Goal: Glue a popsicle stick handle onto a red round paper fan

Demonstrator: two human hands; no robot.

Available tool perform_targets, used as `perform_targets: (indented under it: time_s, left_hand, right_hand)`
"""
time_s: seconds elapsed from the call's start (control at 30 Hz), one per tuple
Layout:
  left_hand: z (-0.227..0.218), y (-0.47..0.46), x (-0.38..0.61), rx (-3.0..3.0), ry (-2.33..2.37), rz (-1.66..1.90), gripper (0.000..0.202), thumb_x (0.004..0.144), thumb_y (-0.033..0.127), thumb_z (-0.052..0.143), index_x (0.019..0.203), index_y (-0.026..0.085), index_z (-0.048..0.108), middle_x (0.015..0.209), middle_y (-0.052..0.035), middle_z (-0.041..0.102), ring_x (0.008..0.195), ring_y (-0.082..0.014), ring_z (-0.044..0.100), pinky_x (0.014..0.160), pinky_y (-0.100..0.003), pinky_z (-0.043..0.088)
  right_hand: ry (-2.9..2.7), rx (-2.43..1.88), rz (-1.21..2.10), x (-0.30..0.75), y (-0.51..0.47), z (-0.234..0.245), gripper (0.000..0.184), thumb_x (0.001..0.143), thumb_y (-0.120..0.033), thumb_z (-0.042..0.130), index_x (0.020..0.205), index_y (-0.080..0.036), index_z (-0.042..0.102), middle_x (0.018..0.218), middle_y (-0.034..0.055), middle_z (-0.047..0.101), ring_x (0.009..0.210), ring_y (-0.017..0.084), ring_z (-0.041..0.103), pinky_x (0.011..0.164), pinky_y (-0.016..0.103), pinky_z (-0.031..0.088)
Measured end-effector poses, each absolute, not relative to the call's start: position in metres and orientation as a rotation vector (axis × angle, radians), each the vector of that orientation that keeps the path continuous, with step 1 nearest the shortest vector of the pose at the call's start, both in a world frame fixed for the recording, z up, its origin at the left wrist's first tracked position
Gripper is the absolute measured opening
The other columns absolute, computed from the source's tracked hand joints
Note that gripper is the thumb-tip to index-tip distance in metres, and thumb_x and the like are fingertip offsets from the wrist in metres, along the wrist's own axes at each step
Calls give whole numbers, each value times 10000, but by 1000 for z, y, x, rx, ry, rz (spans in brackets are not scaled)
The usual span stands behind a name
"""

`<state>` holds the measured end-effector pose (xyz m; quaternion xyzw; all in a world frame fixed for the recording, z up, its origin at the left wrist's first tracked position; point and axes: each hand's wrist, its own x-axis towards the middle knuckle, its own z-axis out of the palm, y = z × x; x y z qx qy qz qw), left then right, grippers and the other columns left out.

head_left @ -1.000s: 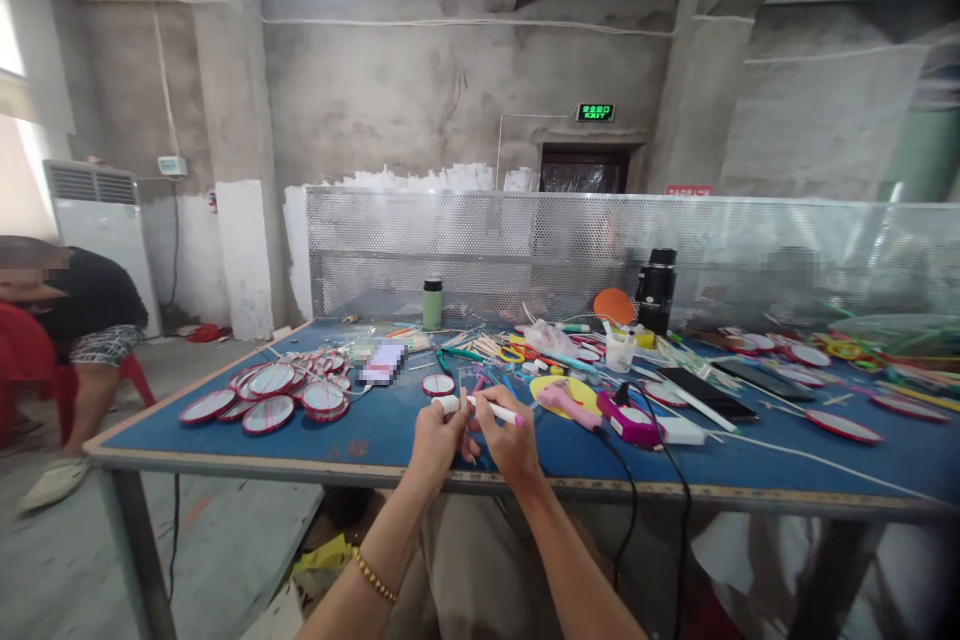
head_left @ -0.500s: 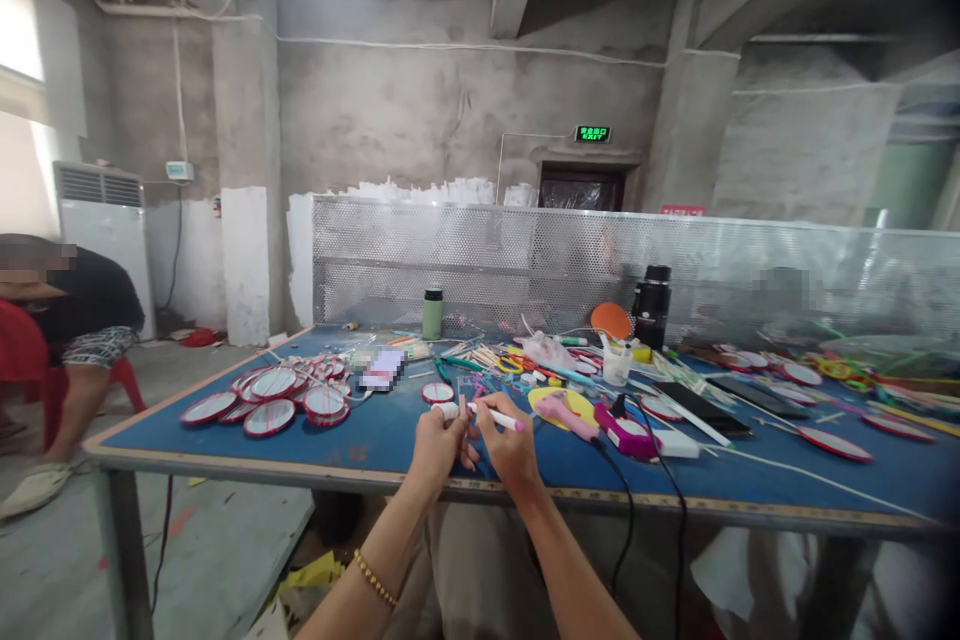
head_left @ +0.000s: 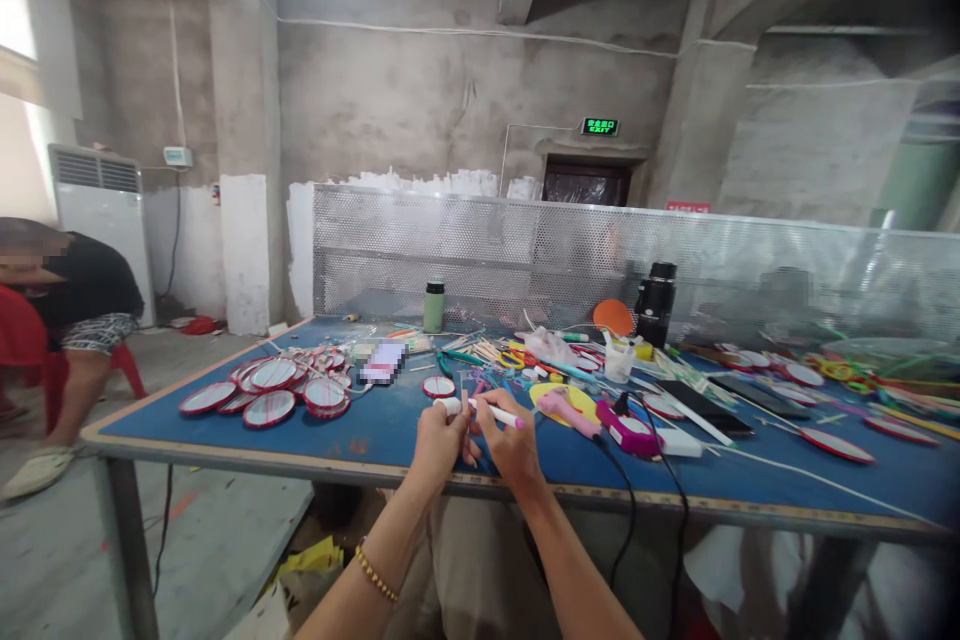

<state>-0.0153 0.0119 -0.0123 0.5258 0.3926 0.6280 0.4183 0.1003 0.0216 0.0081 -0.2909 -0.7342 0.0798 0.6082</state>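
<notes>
My right hand point(head_left: 511, 448) is closed in a writing grip around a white marker with a pink end point(head_left: 507, 414). Its tip points left, at a thin pale wooden stick point(head_left: 464, 388) that stands nearly upright in my left hand point(head_left: 441, 438). The fingers of my left hand are pinched together, and a small white piece point(head_left: 452, 406), perhaps the marker's cap, also shows there. Both hands meet just above the table's front edge. Just beyond them lies a round red-rimmed disc point(head_left: 439, 387). The stick's lower end is hidden by my fingers.
Several red-rimmed discs point(head_left: 271, 409) are piled on the blue table point(head_left: 390, 432) at left, near a phone point(head_left: 384, 362). To the right lie a pink glue gun point(head_left: 568, 410), a magenta device point(head_left: 628, 432) and trailing cords. A green bottle point(head_left: 434, 308) stands behind. A person point(head_left: 94, 285) sits at far left.
The camera view has shifted slightly. Both hands keep the same grip on the stick and the marker, with hardly any visible movement.
</notes>
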Motion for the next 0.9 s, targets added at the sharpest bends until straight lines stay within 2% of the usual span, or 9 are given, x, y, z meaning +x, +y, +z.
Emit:
perform_targets:
  time_s: [0.23, 0.47, 0.7, 0.9]
  left_hand:
    - [-13, 11, -15, 1317, 982, 1572, 351, 961, 407, 592, 735, 139, 613, 447, 102, 536, 325, -69, 507, 357, -182, 414]
    - [-12, 9, -16, 1296, 958, 1570, 328, 959, 398, 599, 763, 135, 612, 538, 81, 588, 353, -54, 493, 387, -183, 432]
    - [-9, 7, -14, 1293, 931, 1628, 420, 788, 559, 669, 626, 183, 578, 391, 49, 563, 297, -121, 512, 329, -219, 410]
    - [-7, 6, -13, 1286, 931, 1653, 410, 748, 570, 681, 632, 191, 575, 409, 33, 588, 291, -124, 514, 310, -217, 412]
  right_hand:
    - [-1726, -684, 180, 99, 21, 9, 192, 916, -282, 530, 766, -213, 627, 618, -12, 648, 538, 142, 599, 547, 249, 464]
    - [-1688, -706, 164, 100, 22, 7, 193, 922, -294, 520, 770, -218, 611, 625, -10, 651, 530, 144, 600, 538, 257, 461]
    - [-1720, -688, 156, 99, 21, 9, 199, 922, -296, 524, 768, -216, 621, 635, -5, 655, 549, 147, 613, 548, 257, 470]
    - [-1708, -685, 136, 100, 22, 6, 190, 924, -288, 522, 786, -215, 630, 649, 0, 663, 566, 151, 618, 552, 261, 475]
